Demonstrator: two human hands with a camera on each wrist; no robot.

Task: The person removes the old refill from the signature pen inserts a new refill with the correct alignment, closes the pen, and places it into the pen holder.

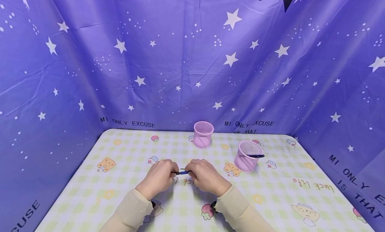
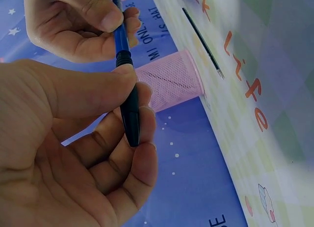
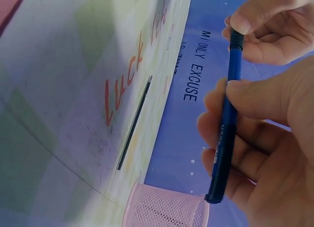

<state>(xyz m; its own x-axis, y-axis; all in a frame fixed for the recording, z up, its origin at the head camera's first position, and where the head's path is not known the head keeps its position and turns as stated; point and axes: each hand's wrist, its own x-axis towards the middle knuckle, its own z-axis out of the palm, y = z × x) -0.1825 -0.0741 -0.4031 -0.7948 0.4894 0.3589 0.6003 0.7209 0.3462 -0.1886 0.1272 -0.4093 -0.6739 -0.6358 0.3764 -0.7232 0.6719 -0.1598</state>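
Between both hands is a pen (image 3: 227,114) with a blue barrel and a dark tapered end. My left hand (image 1: 160,177) pinches the tapered end (image 2: 129,114) between thumb and fingers, as the left wrist view shows. Thumb and fingers of my right hand (image 1: 209,177) hold the blue barrel. A thin dark refill (image 3: 133,127) with a pale tip lies on the table beyond the hands, touched by neither. The head view shows the pen mostly covered by the fingers.
A pink mesh pen cup (image 1: 203,140) stands near the table's back edge. Another pink mesh cup (image 1: 245,163), to the right, has a dark pen (image 1: 255,156) projecting over its rim. A checked, printed cloth (image 1: 270,205) covers the table; purple star-patterned curtains (image 1: 180,65) surround it.
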